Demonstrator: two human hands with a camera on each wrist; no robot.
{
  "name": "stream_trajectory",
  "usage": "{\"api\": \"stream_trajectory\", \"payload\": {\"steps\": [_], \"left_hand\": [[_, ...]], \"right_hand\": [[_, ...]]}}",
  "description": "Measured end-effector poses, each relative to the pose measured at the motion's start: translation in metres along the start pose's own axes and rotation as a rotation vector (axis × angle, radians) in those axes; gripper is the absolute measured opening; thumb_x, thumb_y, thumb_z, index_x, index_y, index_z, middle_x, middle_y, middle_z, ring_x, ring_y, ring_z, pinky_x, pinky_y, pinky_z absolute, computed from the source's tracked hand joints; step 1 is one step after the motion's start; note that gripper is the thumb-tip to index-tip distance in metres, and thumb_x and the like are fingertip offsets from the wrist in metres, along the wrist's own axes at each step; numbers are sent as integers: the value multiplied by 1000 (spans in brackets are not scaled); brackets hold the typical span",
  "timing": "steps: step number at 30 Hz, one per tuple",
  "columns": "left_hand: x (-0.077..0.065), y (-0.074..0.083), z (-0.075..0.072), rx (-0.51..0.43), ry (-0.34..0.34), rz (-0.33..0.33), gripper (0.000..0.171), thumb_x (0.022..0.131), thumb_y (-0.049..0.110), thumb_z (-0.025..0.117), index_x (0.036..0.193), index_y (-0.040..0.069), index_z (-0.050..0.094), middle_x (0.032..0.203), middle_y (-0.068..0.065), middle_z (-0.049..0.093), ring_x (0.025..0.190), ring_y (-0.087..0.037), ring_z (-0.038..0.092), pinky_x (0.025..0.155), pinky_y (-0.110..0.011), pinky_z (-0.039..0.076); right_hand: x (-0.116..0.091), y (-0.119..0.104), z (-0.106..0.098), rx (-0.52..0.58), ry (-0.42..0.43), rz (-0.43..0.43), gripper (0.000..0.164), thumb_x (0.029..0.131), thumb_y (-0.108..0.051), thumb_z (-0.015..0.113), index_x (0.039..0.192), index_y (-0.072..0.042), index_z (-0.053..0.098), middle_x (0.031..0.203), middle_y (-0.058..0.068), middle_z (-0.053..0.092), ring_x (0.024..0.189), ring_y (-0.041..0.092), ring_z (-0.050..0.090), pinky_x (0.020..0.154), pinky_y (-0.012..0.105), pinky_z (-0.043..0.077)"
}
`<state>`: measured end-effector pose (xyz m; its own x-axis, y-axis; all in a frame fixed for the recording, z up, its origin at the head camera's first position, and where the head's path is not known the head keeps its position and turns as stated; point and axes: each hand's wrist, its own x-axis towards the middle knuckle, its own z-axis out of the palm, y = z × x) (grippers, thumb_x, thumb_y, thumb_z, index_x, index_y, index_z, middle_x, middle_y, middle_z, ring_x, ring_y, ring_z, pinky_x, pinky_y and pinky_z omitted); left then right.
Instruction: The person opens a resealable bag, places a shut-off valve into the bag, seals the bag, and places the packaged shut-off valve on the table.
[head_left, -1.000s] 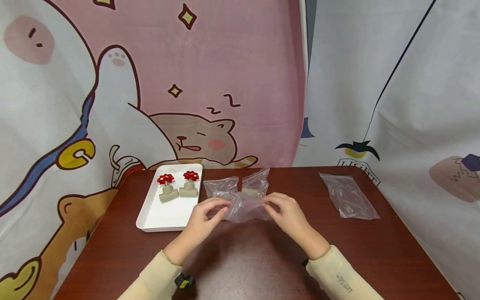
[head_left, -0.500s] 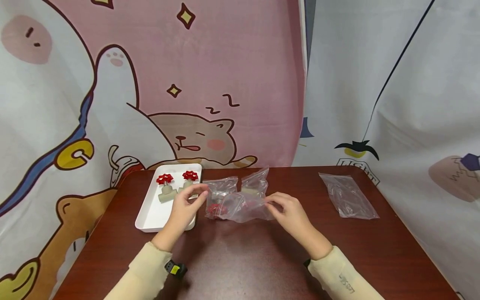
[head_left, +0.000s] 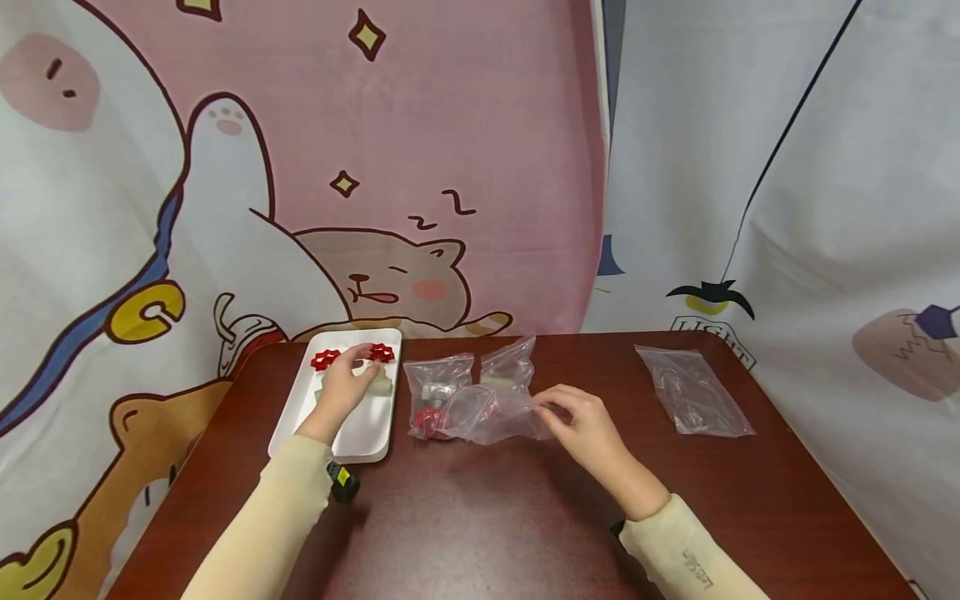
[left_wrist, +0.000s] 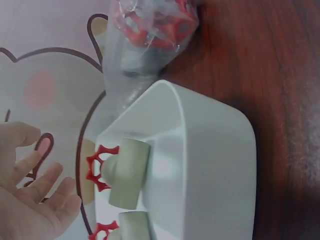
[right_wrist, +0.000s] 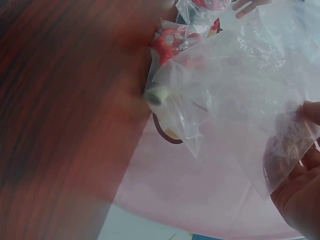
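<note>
Over the white tray, my left hand (head_left: 347, 387) hovers with loosely bent fingers. Two pale grey valves with red handwheels lie there: the right valve (head_left: 382, 353) and the left valve (head_left: 326, 359), partly hidden by the hand. In the left wrist view, a gap separates the hand (left_wrist: 37, 192) from the nearer valve (left_wrist: 129, 172). My right hand (head_left: 588, 433) pinches the edge of a clear plastic bag (head_left: 487, 421) whose mouth gapes to the left. The right wrist view shows thumb and fingers on that bag (right_wrist: 245, 75).
The white tray (head_left: 367, 454) stands on the table's left. Behind the held bag lie a clear bag (head_left: 442, 371) with a red-wheeled valve inside and another filled bag (head_left: 512, 360). A flat clear bag (head_left: 697, 392) lies at the right. A printed curtain (head_left: 450, 125) hangs behind the table.
My left hand has let go of the plastic bag and moved left over the tray to the valves. The right hand keeps its pinch, almost in place.
</note>
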<state>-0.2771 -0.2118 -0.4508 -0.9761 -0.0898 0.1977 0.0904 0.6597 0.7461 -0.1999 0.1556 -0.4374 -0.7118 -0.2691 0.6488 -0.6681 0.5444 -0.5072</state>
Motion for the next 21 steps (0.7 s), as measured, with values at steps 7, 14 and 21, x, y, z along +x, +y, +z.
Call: {"api": "stream_trajectory", "payload": {"steps": [7, 14, 21], "left_hand": [[11, -16, 9, 128, -94, -59, 49, 91, 22, 57, 134, 0, 49, 132, -23, 53, 121, -40, 49, 98, -54, 38], [14, -25, 12, 162, -142, -94, 52, 94, 22, 53, 135, -9, 44, 135, -29, 47, 127, -44, 42, 106, -53, 32], [8, -26, 18, 106, -167, -141, 51, 96, 20, 49, 135, -11, 42, 136, -31, 44, 128, -44, 40, 106, -51, 34]], "right_hand": [[-1, 1, -4, -10, -9, 5, 13, 77, -4, 76, 87, -11, 72, 86, -3, 69, 75, 8, 62, 66, 12, 47], [0, 3, -3, -10, -2, -3, 14, 77, -3, 76, 87, -11, 72, 86, -3, 69, 75, 8, 62, 65, 16, 48], [0, 3, 2, 2, -29, 4, 12, 78, -4, 75, 87, -12, 72, 86, -3, 69, 76, 8, 61, 63, 28, 52]]}}
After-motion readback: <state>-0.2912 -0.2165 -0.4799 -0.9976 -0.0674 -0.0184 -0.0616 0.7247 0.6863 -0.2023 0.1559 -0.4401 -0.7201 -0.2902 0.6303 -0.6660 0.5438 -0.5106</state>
